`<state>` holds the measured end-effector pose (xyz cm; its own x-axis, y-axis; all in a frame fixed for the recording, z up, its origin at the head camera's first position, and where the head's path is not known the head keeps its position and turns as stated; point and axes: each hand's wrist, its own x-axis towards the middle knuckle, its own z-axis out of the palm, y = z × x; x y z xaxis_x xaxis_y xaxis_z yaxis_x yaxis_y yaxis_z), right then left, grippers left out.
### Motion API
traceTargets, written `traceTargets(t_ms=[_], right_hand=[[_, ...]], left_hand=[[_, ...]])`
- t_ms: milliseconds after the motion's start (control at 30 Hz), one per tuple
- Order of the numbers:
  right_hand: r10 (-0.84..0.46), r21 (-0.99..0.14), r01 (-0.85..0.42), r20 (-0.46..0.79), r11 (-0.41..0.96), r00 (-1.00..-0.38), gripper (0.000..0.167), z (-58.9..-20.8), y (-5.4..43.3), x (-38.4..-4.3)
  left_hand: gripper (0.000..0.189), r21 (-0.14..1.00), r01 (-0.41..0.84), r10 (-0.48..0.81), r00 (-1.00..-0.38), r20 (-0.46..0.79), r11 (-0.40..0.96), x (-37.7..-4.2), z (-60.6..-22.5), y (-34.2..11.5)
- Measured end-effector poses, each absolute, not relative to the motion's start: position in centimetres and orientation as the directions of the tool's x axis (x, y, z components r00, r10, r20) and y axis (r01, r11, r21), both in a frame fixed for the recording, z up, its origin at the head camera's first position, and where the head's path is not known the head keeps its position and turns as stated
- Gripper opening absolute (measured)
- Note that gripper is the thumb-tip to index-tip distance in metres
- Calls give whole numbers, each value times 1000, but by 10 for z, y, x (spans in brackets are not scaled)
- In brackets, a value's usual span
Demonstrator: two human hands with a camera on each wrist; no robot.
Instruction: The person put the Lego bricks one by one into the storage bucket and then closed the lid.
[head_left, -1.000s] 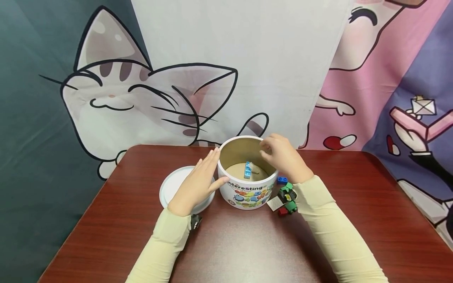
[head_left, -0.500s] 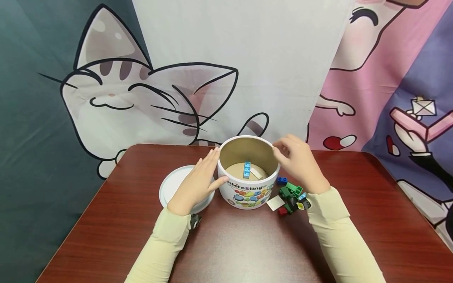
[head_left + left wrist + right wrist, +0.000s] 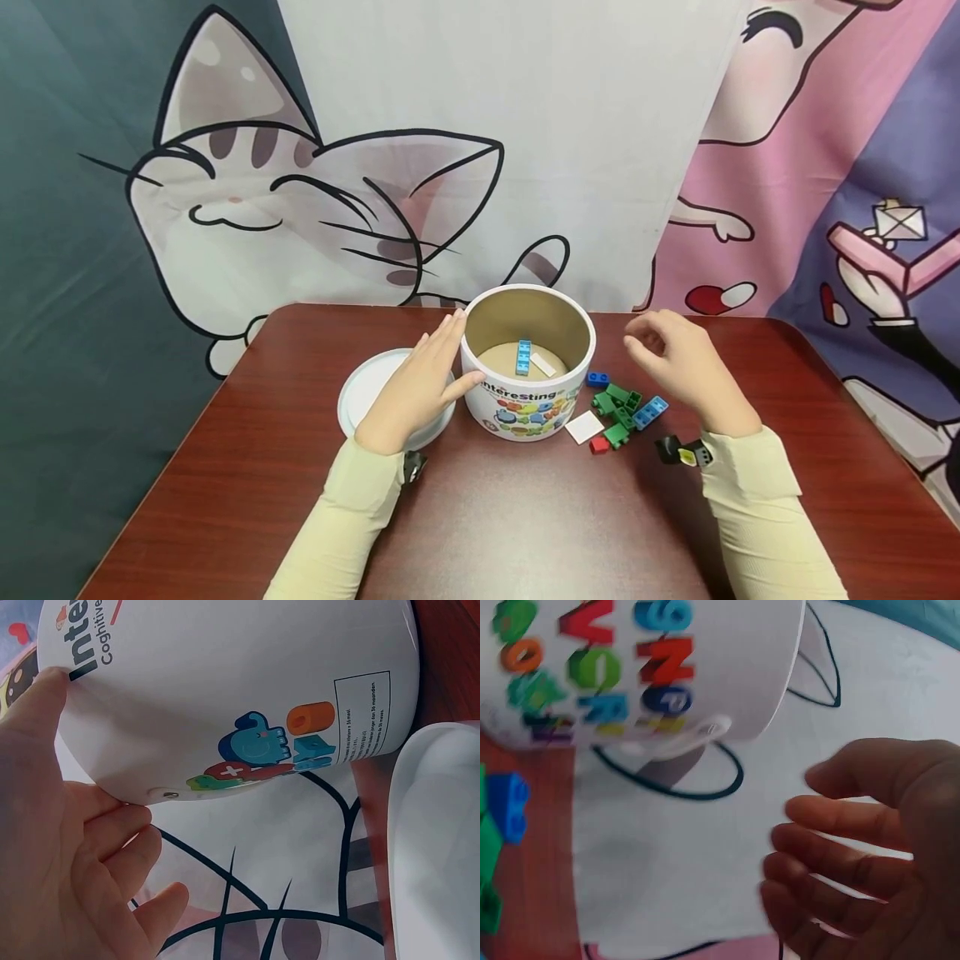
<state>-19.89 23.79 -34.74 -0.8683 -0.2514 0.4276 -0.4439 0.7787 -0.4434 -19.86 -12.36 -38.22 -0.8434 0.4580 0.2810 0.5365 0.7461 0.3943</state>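
Note:
A white printed bucket (image 3: 528, 421) stands upright without its lid. Inside, a light blue brick (image 3: 523, 357) and a white brick (image 3: 543, 365) lie on the bottom. My left hand (image 3: 422, 385) rests on the bucket's left side, fingers straight, with the thumb and fingers touching its wall in the left wrist view. Off to the right, my right hand (image 3: 678, 362) hovers above the table, apart from the bucket, fingers loosely bent and holding nothing. Below and left of it lie several green bricks (image 3: 619, 408), a light blue brick (image 3: 650, 412) and a dark blue brick (image 3: 597, 379).
A round white lid (image 3: 367, 393) lies left of the bucket, partly under my left hand. By the bucket's front right are a white flat square (image 3: 584, 427) and a red brick (image 3: 599, 446). The brown table (image 3: 525, 525) meets a printed cloth (image 3: 615, 167) behind.
My right hand was over the bucket with a white brick below its fingers. It has let go, leaving that brick inside, and moved right. My left hand has stayed put.

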Motion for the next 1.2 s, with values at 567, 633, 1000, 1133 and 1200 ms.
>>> traceTargets(t_ms=[567,633,1000,1133,1200], right_hand=[[-303,-364,-280,-6,888,-953,49,-379,274,-194],[-295,-360,-259,-49,896,-954,53,-382,276,-193],[-295,-337,-241,-119,910,-948,46,-396,277,-191],[-280,-358,-215,-142,909,-949,45,-399,276,-189],[-277,-365,-209,-144,907,-950,44,-400,275,-189]], left_hand=[[85,405,532,455,-846,277,743,-199,-383,-122],[85,407,532,455,-846,277,743,-199,-383,-123],[84,403,527,453,-849,271,748,-199,-384,-123],[85,401,527,454,-849,269,749,-200,-384,-123],[85,400,527,453,-849,270,750,-200,-384,-123]])
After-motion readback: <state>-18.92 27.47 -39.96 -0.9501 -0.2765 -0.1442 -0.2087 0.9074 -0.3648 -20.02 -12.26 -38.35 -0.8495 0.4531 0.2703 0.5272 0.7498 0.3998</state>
